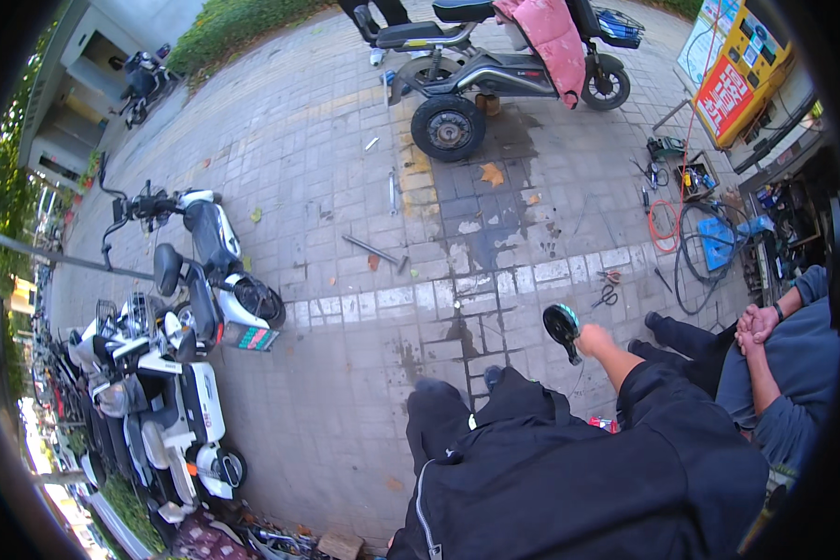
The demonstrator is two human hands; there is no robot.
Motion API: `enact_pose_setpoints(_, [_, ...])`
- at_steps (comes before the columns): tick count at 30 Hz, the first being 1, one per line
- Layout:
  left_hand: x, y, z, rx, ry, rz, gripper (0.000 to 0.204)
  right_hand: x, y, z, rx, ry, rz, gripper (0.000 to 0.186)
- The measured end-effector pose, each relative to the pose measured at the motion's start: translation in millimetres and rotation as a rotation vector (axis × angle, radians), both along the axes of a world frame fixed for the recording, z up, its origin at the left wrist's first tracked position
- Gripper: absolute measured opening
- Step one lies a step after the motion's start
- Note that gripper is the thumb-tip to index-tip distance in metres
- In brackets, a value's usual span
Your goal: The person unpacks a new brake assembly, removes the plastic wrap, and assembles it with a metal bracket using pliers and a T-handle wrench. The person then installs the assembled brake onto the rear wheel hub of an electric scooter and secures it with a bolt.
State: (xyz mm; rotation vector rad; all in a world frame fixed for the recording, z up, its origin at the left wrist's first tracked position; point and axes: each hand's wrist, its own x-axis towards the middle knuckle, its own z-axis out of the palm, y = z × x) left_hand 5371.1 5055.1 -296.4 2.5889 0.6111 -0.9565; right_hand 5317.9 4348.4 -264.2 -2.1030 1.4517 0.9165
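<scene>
My right hand (pixel 590 340), at the end of a black sleeve, grips a round black object (pixel 560 326) with a teal-speckled rim; what it is I cannot make out. It is held up above the paving, left of a seated person's legs. My left hand is out of sight. Below it on the ground lie small scissors-like tools (pixel 608 292).
A scooter with a pink cover (pixel 560 47) stands ahead, parked scooters (pixel 210 243) at left. A long metal tool (pixel 373 250), cables (pixel 683 271) and toolboxes (pixel 695 177) lie on the paving (pixel 327 364). At right a person in grey (pixel 784 373) sits with hands clasped.
</scene>
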Motion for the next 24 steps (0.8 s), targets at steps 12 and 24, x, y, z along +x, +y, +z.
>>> enact_pose_setpoints(12, [577.1, -156.2, 26.9, -0.276, 0.074, 0.04, 0.03, 199.3, -12.9, -46.3, 0.069, -0.037, -0.483, 0.044])
enact_pose_setpoints(24, [965.4, -526.5, 107.4, -0.561, 0.028, -0.267, 0.037, 331.4, 35.4, -55.6, 0.133, 0.189, -0.912, 0.028])
